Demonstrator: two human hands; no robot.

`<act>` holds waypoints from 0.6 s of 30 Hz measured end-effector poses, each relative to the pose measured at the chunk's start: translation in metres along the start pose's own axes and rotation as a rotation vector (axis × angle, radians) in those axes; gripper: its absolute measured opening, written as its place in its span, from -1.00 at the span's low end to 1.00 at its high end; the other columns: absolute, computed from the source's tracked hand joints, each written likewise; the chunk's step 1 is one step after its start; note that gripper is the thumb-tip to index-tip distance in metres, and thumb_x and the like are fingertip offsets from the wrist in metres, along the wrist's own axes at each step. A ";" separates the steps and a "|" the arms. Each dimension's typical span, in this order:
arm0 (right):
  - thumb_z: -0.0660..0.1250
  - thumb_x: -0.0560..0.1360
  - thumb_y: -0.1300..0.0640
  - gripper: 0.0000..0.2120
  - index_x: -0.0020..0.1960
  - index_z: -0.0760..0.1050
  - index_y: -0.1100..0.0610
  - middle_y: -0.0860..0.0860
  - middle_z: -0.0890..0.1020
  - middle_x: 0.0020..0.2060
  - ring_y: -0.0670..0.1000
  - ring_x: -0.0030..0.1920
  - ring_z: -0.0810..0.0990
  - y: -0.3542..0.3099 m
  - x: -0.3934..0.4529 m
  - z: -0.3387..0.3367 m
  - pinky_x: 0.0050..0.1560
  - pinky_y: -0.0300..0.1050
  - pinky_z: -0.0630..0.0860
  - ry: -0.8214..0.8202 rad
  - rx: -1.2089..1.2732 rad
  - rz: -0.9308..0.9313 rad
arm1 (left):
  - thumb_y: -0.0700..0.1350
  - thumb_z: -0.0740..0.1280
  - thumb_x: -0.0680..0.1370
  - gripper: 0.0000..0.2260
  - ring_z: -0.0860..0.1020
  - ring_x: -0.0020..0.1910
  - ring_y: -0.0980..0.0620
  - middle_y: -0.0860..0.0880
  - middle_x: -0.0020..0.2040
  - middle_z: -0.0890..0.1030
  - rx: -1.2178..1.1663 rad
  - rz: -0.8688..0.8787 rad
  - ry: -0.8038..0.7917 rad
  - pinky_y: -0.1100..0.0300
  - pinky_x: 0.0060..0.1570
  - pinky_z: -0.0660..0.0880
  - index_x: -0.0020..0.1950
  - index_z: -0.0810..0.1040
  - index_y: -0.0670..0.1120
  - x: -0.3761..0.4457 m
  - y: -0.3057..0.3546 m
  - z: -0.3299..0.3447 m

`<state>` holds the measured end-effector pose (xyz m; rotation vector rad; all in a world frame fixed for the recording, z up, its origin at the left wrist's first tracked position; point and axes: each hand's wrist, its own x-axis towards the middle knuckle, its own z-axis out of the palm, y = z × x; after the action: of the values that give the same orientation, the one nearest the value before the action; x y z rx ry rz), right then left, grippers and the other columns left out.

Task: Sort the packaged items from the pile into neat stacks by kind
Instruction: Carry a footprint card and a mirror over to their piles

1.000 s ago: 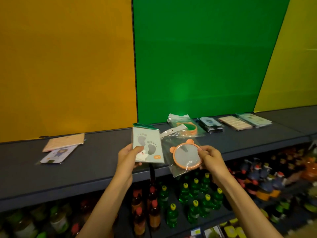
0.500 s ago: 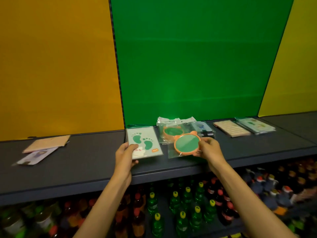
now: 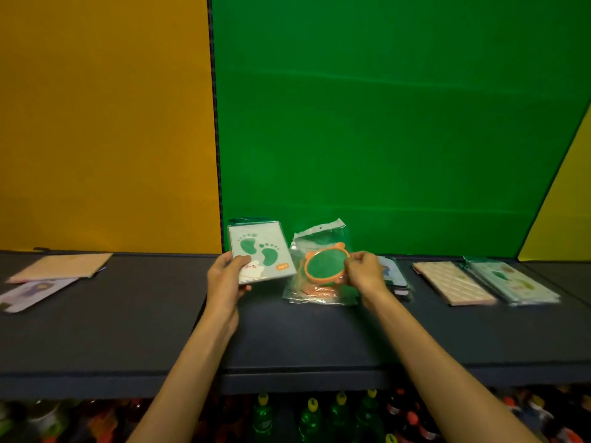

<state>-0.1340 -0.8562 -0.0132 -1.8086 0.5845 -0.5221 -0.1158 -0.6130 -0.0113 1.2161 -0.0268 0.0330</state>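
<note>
Left hand [image 3: 225, 279] grips a footprint card [image 3: 260, 252]; right hand [image 3: 364, 271] pinches a bagged round mirror [image 3: 324, 266] over its matching stack [image 3: 319, 290]. Next, I judge: lower it squarely.

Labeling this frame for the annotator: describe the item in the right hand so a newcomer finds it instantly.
Start at the dark shelf below the green backdrop, near the seam with the orange panel. The right hand pinches a clear-bagged round mirror over a small stack of similar bags. Unlike the flat rectangular footprint card in the left hand, it is circular, with an orange eared rim.
</note>
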 end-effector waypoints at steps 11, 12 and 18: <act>0.36 0.52 0.06 -0.78 -0.08 0.58 0.24 0.14 0.60 -0.12 0.16 -0.05 0.56 0.014 0.028 -0.005 -0.15 -0.03 0.48 -0.016 -0.730 -0.360 | -0.18 0.36 0.54 -0.78 0.63 -0.20 0.10 -0.06 -0.04 0.70 0.068 0.020 0.041 0.26 -0.40 0.43 0.18 0.56 -0.15 0.009 -0.017 0.044; 0.37 0.52 0.03 -0.76 -0.04 0.60 0.23 0.14 0.60 -0.09 0.16 -0.01 0.56 0.016 0.032 -0.011 -0.11 -0.01 0.50 -0.022 -0.754 -0.394 | -0.18 0.36 0.55 -0.78 0.63 -0.19 0.10 -0.07 -0.03 0.71 0.069 0.018 0.037 0.27 -0.40 0.44 0.18 0.56 -0.16 0.008 -0.019 0.050; 0.24 0.56 -0.04 -0.73 0.13 0.58 0.06 0.07 0.61 0.05 0.13 0.07 0.53 0.031 0.058 -0.084 0.08 0.04 0.47 -0.077 -0.872 -0.609 | -0.25 0.35 0.54 -0.82 0.68 -0.30 0.09 -0.11 -0.10 0.71 0.040 -0.035 -0.007 0.26 -0.46 0.52 0.13 0.56 -0.21 -0.009 -0.034 0.116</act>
<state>-0.1445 -0.9624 -0.0144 -2.8567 0.1845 -0.6483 -0.1233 -0.7339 -0.0034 1.2561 -0.0106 -0.0015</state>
